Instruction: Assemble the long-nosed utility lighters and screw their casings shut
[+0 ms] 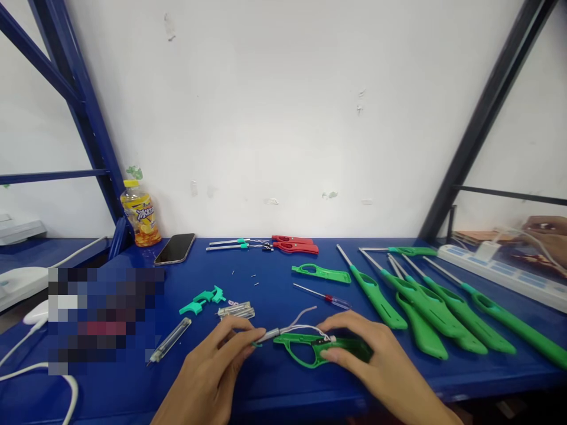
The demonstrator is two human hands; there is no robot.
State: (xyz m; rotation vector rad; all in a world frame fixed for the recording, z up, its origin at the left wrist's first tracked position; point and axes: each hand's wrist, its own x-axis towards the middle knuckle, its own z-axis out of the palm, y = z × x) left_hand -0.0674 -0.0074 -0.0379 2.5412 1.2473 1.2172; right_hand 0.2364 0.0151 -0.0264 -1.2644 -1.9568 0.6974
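Note:
My left hand [217, 360] is closed on a thin silver metal tube [270, 334], pinched between thumb and fingers. Thin wires [305, 326] run from the tube's end toward my right hand. With thumb and fingers, my right hand [376, 354] grips an open green lighter handle half [290, 339], which has a looped trigger guard. A small black part [319, 340] and a white piece sit in it by my right fingertips. Just beyond lies a screwdriver [339, 301] with a clear and red handle. Clear fuel tanks [241, 310] and teal triggers [204, 300] lie past my left hand.
Several green long-necked lighters [376, 298] lie at right, near a white power strip [500, 274]. Another green handle half [321, 272] and red lighter handles [295, 246] lie farther back. A phone [175, 248] and drink bottle [140, 215] stand at left. Another person's hand [547, 226] shows far right.

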